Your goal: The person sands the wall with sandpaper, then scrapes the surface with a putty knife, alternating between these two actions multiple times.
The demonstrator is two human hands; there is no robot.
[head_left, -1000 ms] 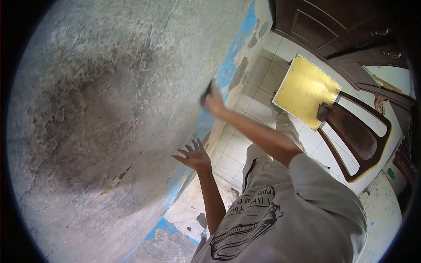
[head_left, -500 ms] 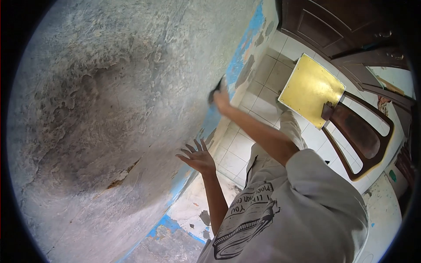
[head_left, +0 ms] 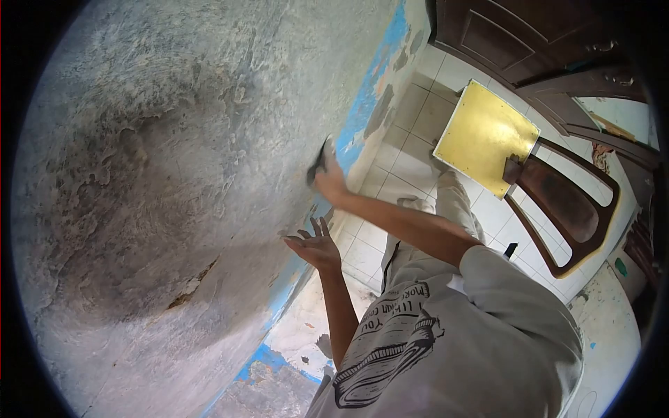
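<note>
My right hand (head_left: 330, 182) is wrapped round a dark, flat-edged tool (head_left: 318, 161), which it holds against the grey wall (head_left: 230, 160) beside the strip of blue paint (head_left: 369, 90). Which tool it is, I cannot make out. Lower down, my left hand (head_left: 313, 247) has its fingers spread and holds nothing; its fingertips are at or close to the wall. The wall surface is rough, with a large dark patch and a small brown crack (head_left: 195, 282).
A wooden chair (head_left: 564, 202) with a yellow seat (head_left: 484, 139) stands on the white tiled floor (head_left: 362, 244) at the right. Behind it are dark wooden doors (head_left: 502, 35). Peeling blue and white paint (head_left: 300, 334) covers the lower wall.
My right hand has moved down and a little left along the wall with the tool. My left hand's fingers have bent slightly. The view has shifted a little.
</note>
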